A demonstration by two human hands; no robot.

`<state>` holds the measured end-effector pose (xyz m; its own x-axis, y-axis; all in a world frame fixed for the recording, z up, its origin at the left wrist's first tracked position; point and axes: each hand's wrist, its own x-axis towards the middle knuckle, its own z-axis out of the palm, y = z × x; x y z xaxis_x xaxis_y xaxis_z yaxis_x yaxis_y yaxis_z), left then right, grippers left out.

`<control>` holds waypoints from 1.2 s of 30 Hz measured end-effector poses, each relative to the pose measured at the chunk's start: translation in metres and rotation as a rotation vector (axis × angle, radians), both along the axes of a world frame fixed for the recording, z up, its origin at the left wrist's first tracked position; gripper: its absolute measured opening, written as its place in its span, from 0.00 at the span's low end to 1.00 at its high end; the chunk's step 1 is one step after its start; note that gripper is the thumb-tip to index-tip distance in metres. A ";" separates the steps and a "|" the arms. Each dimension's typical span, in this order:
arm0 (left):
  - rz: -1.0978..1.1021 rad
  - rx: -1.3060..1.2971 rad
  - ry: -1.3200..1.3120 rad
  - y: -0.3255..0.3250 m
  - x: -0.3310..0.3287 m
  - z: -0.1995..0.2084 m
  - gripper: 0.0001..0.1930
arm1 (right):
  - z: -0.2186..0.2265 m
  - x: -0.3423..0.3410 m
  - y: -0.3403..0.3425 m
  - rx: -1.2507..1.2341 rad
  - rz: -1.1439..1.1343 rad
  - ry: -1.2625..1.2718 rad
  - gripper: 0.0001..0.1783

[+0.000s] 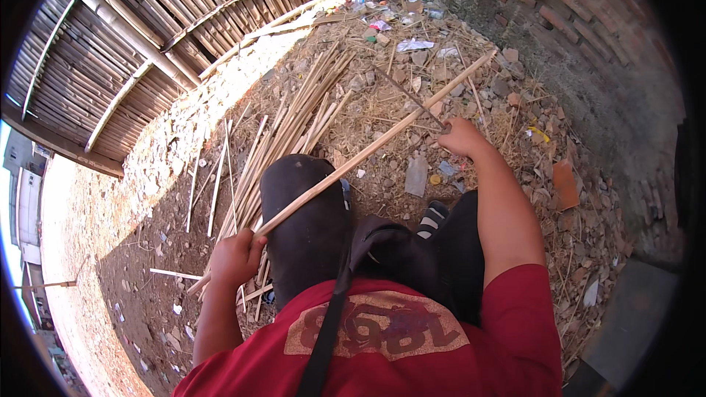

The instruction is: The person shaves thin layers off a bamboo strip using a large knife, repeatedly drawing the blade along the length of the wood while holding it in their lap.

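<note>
The left hand (234, 256) is gripping the near end of a long bamboo stick (375, 145), fingers wrapped fully around it; the stick is running diagonally up and to the right, crossing over the raised knee (300, 198) in dark trousers and ending out over the littered ground near the brick wall (581, 22); the right hand (460, 136) is closing around the handle of a thin dark blade (412, 97), whose edge is lying against the stick about midway along its length; blade tip is pointing up and to the left.

A pile of split bamboo strips (294, 129) is lying on the dirt ground (132, 250) just left of the knee, reaching from beside the left hand up toward the bamboo fence (147, 37); a few loose strips are lying apart further left; plastic scraps and rubbish (390, 7) are gathering at the corner where fence meets wall; broken brick pieces (565, 184) and dry straw are covering the ground under the right forearm; a sandalled foot (434, 217) is showing between the legs; a dark strap (331, 316) is crossing the red shirt (412, 345).
</note>
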<state>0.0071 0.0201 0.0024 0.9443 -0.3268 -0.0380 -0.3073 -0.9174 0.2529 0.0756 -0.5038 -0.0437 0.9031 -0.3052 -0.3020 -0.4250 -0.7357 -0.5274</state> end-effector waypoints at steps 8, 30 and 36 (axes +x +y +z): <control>0.041 -0.131 0.098 0.015 -0.015 -0.016 0.21 | -0.007 0.001 -0.012 0.043 0.133 -0.069 0.34; 0.719 0.062 -0.207 0.226 0.042 -0.065 0.23 | -0.021 0.002 -0.088 0.937 -0.834 -0.551 0.07; 0.705 0.053 -0.063 0.246 0.094 -0.107 0.33 | -0.005 -0.005 -0.101 0.696 -0.616 -0.375 0.09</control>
<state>0.1013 0.2665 -0.1046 0.9311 0.3639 0.0247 0.3517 -0.9136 0.2040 0.0709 -0.6050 -0.0490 0.7208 -0.6153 -0.3192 -0.3457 0.0801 -0.9349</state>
